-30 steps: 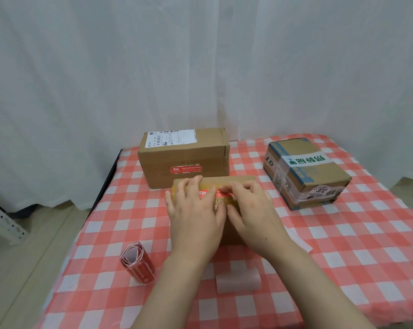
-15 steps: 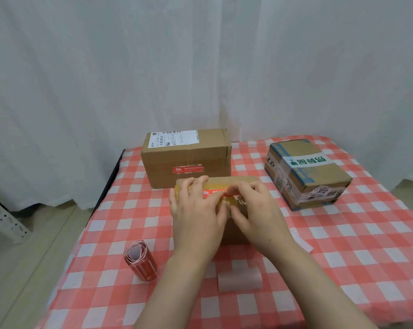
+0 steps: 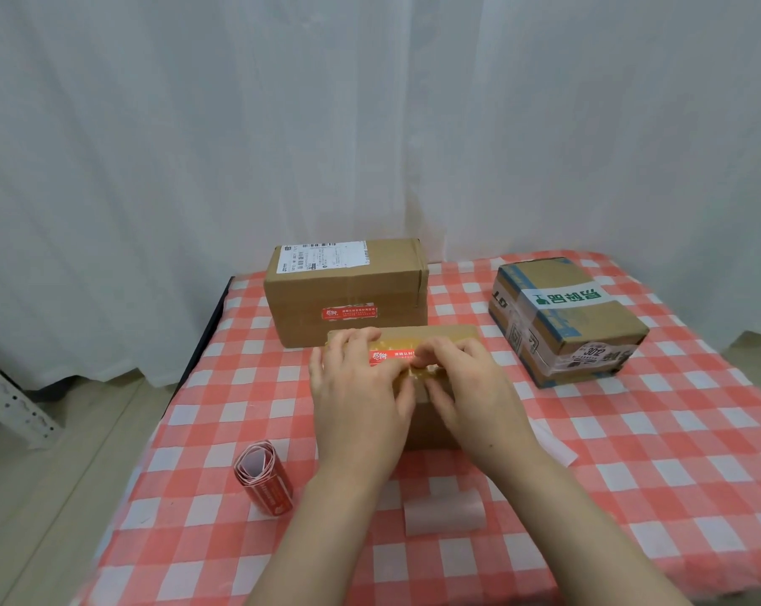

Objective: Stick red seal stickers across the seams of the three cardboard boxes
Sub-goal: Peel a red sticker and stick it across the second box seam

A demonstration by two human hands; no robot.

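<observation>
A small cardboard box (image 3: pixel 450 333) lies in the middle of the table, mostly under my hands. A red seal sticker (image 3: pixel 385 357) lies on its top. My left hand (image 3: pixel 359 398) rests flat on the box with fingers spread beside the sticker's left end. My right hand (image 3: pixel 470 387) presses its fingertips on the sticker's right part. Behind stands a larger box (image 3: pixel 348 290) with a red sticker (image 3: pixel 349 313) on its front. A taped box (image 3: pixel 566 319) with green print sits at the right.
A roll of red stickers (image 3: pixel 262 476) lies at the front left of the checked tablecloth (image 3: pixel 632 452). Pale backing strips lie near the front (image 3: pixel 444 513) and to the right of my right wrist (image 3: pixel 553 446). White curtains hang behind; the table's left edge drops to the floor.
My left hand's fingers have drawn slightly left, uncovering more of the sticker's left end. My right fingertips keep pressing on the sticker. The boxes have not moved.
</observation>
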